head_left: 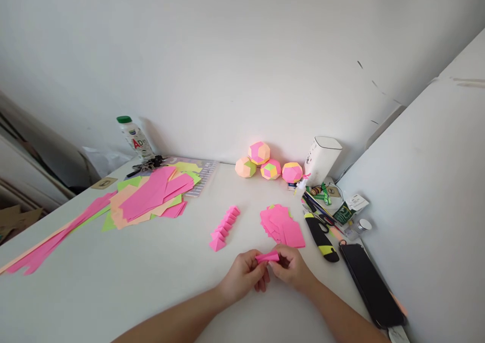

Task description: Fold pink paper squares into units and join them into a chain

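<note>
Both my hands meet near the front of the white table (132, 262) and pinch a small folded pink paper piece (267, 256) between them. My left hand (245, 276) grips its left end with curled fingers. My right hand (291, 268) holds its right end the same way. Just beyond my hands lies a small stack of cut pink paper squares (282, 225). To the left of that stack stands a row of folded pink paper units (224, 229).
Loose pink, green and peach sheets (151, 196) and long strips (53, 239) cover the table's left. Several paper polyhedron balls (261, 165) sit by the wall. A bottle (134, 138), keys (148, 164), white container (322, 159), cutter (322, 238) and black phone (369, 285) are nearby.
</note>
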The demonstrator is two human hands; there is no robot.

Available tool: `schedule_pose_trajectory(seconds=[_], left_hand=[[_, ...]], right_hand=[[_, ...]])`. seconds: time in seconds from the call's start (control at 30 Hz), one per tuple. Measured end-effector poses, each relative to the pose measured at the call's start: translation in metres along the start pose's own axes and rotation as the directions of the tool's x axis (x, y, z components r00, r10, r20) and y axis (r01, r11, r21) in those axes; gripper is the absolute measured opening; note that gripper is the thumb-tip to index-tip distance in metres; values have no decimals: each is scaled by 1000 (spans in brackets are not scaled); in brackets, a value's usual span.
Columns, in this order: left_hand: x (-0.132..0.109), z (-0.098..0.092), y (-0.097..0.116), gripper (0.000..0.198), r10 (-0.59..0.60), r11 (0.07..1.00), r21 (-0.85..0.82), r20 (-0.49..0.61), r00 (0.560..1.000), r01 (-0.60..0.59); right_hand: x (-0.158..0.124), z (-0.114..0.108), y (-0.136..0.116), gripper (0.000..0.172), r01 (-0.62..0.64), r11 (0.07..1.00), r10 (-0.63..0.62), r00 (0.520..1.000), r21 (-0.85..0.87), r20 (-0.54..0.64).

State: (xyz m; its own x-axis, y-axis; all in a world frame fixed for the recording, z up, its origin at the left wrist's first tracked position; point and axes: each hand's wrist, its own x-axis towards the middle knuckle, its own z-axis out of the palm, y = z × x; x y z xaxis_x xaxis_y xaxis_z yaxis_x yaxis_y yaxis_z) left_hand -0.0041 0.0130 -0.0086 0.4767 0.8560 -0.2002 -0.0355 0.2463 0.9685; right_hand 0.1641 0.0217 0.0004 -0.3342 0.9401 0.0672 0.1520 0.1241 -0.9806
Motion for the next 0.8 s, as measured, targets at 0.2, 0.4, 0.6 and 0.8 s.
schedule_pose_trajectory(seconds=[0.2,0.4,0.6,0.8], left_hand=[[-1,3,2,17,8,1000,27,18,1000,-8],[-1,1,1,16,-17,1000,25,3,1000,17],[1,4,2,27,-49,999,-5,-15,999,49],[1,5,5,39,-22,996,-87,-79,997,15]], right_hand=[[-1,0,4,8,34,999,-33,999,-39,20],[-4,-2,2,3,-51,996,48,998,75,38],[-3,-3,1,5,-102,967,97,995,233,34],[-1,-5,2,5,-138,944,139,990,300,18]])
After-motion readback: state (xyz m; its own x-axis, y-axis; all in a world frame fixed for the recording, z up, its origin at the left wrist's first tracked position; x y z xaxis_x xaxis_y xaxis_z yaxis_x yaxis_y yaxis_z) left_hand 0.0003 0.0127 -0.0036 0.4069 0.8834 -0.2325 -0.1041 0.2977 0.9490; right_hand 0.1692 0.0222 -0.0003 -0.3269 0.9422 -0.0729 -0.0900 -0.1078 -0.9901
